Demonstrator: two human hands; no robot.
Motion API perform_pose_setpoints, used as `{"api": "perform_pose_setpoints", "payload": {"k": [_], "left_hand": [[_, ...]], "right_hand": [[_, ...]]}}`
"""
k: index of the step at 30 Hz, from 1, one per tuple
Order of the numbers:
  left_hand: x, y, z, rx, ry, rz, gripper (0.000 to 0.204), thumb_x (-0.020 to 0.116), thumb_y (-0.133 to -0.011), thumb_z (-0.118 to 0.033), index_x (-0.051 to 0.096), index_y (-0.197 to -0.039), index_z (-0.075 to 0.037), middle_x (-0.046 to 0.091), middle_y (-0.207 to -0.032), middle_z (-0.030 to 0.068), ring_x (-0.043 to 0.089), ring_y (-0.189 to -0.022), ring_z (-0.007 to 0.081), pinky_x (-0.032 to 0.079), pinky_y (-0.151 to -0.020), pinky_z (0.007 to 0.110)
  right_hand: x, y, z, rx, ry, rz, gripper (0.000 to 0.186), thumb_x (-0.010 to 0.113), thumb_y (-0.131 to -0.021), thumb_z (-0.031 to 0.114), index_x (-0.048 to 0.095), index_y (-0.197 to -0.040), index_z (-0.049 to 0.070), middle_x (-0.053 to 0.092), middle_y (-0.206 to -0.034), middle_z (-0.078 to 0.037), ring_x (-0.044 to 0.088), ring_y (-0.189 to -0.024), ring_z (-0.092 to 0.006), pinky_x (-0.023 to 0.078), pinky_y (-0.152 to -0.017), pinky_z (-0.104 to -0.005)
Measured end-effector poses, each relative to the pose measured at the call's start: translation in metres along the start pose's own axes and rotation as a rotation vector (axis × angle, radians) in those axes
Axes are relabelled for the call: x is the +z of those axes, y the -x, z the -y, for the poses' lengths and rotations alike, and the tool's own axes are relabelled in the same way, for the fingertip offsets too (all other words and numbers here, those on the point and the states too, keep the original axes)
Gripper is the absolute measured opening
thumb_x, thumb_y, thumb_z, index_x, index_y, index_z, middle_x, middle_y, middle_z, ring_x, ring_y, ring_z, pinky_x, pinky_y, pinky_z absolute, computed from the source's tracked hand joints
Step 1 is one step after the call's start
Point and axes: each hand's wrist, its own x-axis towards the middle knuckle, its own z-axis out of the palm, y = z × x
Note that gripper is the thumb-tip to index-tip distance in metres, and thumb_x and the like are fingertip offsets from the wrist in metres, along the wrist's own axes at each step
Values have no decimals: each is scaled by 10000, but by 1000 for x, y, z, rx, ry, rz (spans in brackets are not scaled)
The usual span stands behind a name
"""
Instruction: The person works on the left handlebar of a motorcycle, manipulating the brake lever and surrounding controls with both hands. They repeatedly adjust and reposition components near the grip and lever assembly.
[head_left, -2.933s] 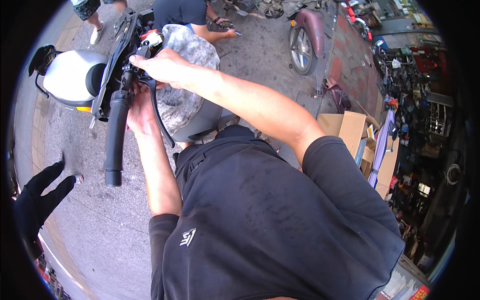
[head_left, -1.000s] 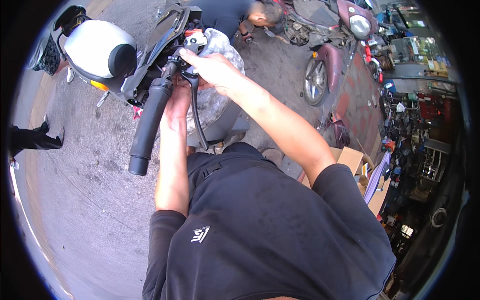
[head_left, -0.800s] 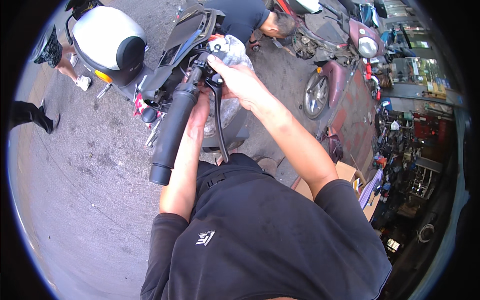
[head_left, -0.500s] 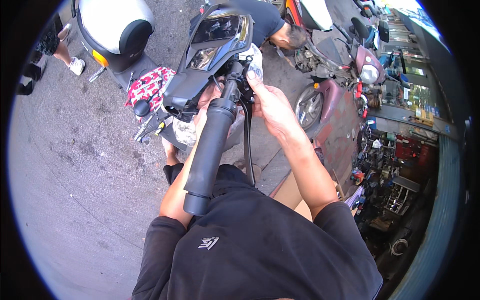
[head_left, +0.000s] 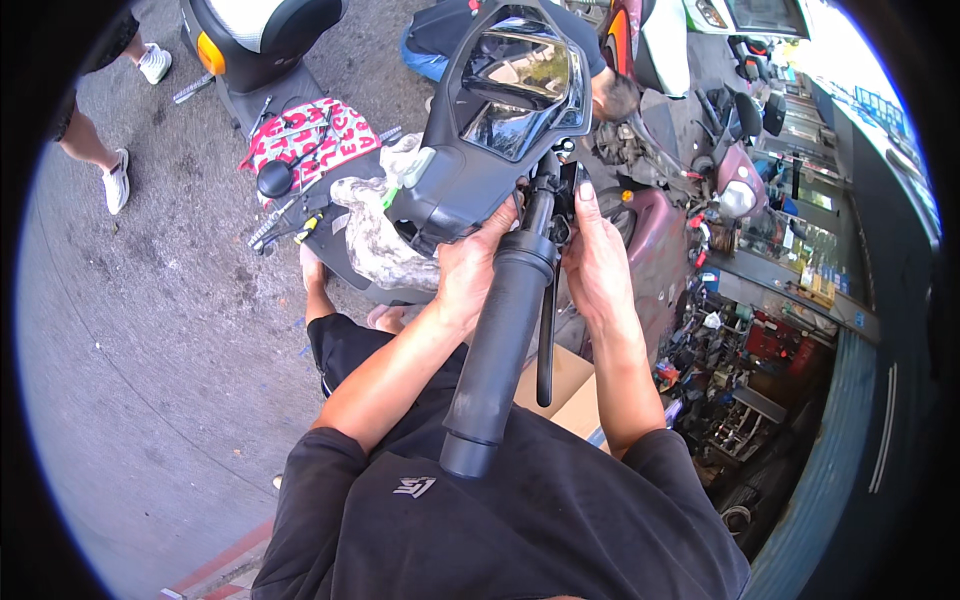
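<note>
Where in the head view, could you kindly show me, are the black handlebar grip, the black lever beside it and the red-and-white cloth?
Black handlebar grip (head_left: 502, 345): head view, middle of its sleeve.
Black lever (head_left: 546, 350): head view, on its long blade.
Red-and-white cloth (head_left: 345, 140): head view, its patterned upper side.

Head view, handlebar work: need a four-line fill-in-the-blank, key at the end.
1. Across the dark tubular handlebar from the bare left hand, the bare right hand rests its ____ against the black control housing.
2. In the picture, the slender black lever lies to the ____ of the black cylindrical grip.
3. The lamp beside the rounded white-and-black vehicle part is ____.
4. The bystander's laced shoes at upper left are ____.

Missing words: thumb; right; orange; white.
</note>
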Motion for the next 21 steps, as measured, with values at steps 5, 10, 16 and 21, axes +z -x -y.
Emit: {"api": "perform_pose_setpoints", "payload": {"k": [5, 10, 16, 21], "left_hand": [[-16, 0, 8, 81, -398, -65, 285, 678, -969, -170, 675, -1224, -43, 691, -1095, 19, 654, -966, 101, 543, -815, 271], [-1, 6, -5, -14, -39, -13, 205, 671, -974, -179, 681, -1127, -43, 693, -971, 37, 674, -819, 114, 549, -667, 247], [13, 10, -17, -46, 67, 50, 215, 633, -993, -199, 672, -1138, -47, 707, -936, 55, 690, -759, 123, 571, -624, 248], [17, 4, -10, 58, 43, 12, 217, 577, -1025, -209, 661, -1147, -50, 699, -950, 45, 681, -759, 94, 557, -600, 220]], "right_hand": [[12, 4, 6, 17, -4, -80, 494, 577, -985, 543, 631, -784, 95, 475, -615, 53, 399, -526, -52, 296, -495, -221], [4, 2, 3, -26, 2, 54, 556, 517, -1019, 523, 696, -949, 0, 670, -795, -22, 585, -630, -66, 500, -581, -227], [1, 3, 6, -10, 32, 71, 549, 517, -1015, 528, 698, -984, 10, 676, -821, -13, 603, -667, -75, 526, -602, -243], [-1, 1, 3, -30, 26, 103, 574, 525, -1008, 542, 700, -990, -5, 667, -799, -13, 596, -651, -76, 510, -583, -238]]}}
